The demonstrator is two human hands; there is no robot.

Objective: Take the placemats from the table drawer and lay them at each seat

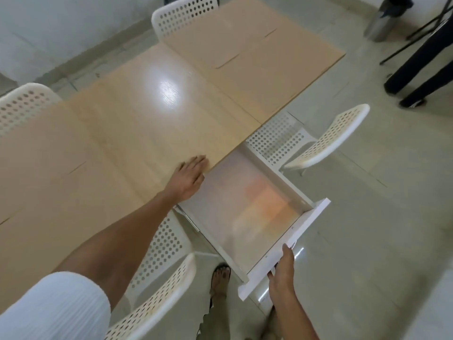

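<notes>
1. Gripping the drawer front (286, 251) with my right hand (282, 276), fingers curled under the edge; left hand (190, 179) lies flat and relaxed on the table (122, 123).
2. Placemats (264, 204) look like a blurry orange patch in the drawer's far corner, can't be sure.
3. Yank too far and it could leave its runners.
4. The near chair (157, 290) crowds my legs.

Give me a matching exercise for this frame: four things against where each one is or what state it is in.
Things:
1. left hand
2. right hand
3. drawer
4. placemats

States:
A. pulled out from under the table
B. lying flat on the tabletop
C. gripping the drawer's white front
D. resting with straight fingers on the table edge

Pairs: 1-D, 2-C, 3-A, 4-B
</notes>
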